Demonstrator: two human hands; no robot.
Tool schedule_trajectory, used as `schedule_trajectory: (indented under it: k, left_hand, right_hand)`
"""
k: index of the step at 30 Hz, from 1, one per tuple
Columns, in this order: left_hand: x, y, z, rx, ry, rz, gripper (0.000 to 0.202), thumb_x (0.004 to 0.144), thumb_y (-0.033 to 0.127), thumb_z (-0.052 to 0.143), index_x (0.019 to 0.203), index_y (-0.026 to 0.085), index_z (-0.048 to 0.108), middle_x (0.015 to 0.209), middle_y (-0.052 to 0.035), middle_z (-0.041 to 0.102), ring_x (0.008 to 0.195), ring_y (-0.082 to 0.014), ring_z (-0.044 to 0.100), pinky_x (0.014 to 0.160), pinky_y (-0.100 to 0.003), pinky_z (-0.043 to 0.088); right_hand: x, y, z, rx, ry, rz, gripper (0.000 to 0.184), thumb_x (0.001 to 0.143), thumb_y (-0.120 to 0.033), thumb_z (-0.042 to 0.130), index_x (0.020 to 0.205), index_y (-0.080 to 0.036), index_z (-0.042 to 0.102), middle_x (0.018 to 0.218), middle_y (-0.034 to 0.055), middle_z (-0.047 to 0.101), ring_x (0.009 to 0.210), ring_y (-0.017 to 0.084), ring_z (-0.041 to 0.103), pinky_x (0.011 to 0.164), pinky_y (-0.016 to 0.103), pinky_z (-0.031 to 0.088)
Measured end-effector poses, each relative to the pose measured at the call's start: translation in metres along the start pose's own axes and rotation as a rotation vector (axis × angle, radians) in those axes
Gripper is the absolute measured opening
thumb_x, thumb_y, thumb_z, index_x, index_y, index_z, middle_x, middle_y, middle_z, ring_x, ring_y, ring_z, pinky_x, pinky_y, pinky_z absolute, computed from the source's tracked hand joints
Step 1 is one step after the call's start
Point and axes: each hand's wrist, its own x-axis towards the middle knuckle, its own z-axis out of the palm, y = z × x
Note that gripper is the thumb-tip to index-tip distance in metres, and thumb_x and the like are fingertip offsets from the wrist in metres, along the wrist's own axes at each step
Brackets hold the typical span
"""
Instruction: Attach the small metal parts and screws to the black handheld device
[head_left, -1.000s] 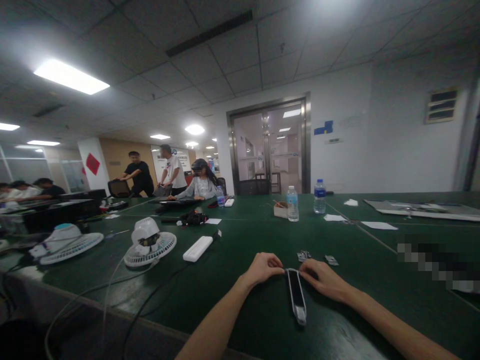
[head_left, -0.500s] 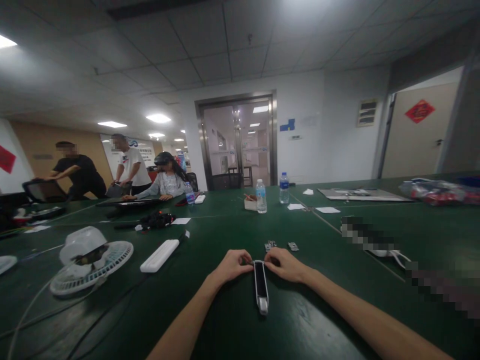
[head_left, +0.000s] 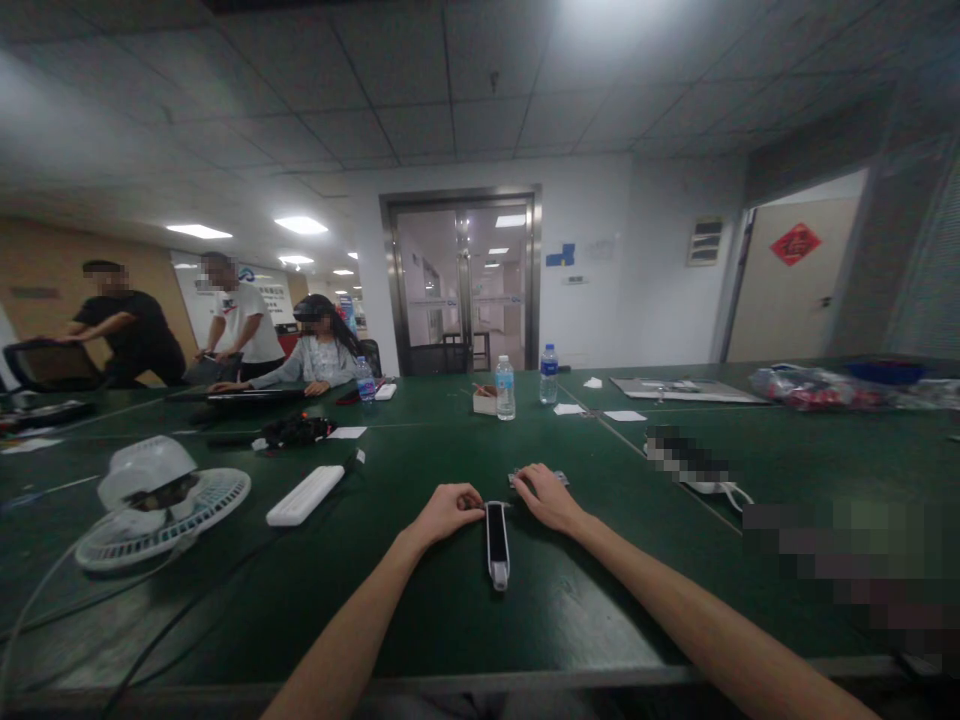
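Observation:
A long, narrow white device with a black panel (head_left: 498, 537) lies on the green table, its far end pointing away from me. My left hand (head_left: 448, 513) is at that far end on the left, fingertips pinched together. A thin piece seems to cross the device's end there, but what the fingers hold is too small to make out. To the right and farther off, my right hand (head_left: 546, 496) is apart from the device. Its fingers are spread and reach over small metal parts (head_left: 559, 478), partly covering them.
A white power strip (head_left: 306, 496) and a white fan (head_left: 172, 510) with cables lie on the left. Water bottles (head_left: 505, 388) and a small box (head_left: 484, 402) stand farther back. Pieces of paper (head_left: 625, 416) and plastic-wrapped items (head_left: 817, 388) are on the right. Several people are at the far left.
My right hand has left the device's far end and moved away to the small metal parts. My left hand stays at the device. The whole view has shifted.

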Motion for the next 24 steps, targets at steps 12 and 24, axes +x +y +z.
schedule_trajectory:
  k: [12,24]
  left_hand:
    - [0.000,0.000,-0.006,-0.041,-0.069,-0.043,0.028,0.074,0.038,0.061,0.089,0.016,0.068,0.084,-0.0015,0.065,0.068,-0.0119,0.052,0.063,-0.022,0.040]
    - [0.000,0.001,-0.009,-0.056,-0.079,-0.045,0.030,0.073,0.040,0.062,0.088,0.015,0.068,0.081,-0.0016,0.065,0.070,-0.0125,0.055,0.062,-0.022,0.041]
  right_hand:
    - [0.028,0.032,0.012,-0.178,0.029,0.123,0.027,0.092,-0.030,0.037,0.087,-0.015,0.058,0.090,0.0101,0.060,0.089,0.020,0.050,0.082,0.031,0.039]
    - [0.025,0.032,0.008,-0.089,-0.050,0.051,0.018,0.085,-0.022,0.044,0.090,-0.017,0.060,0.091,0.0066,0.058,0.089,0.017,0.049,0.080,0.029,0.038]
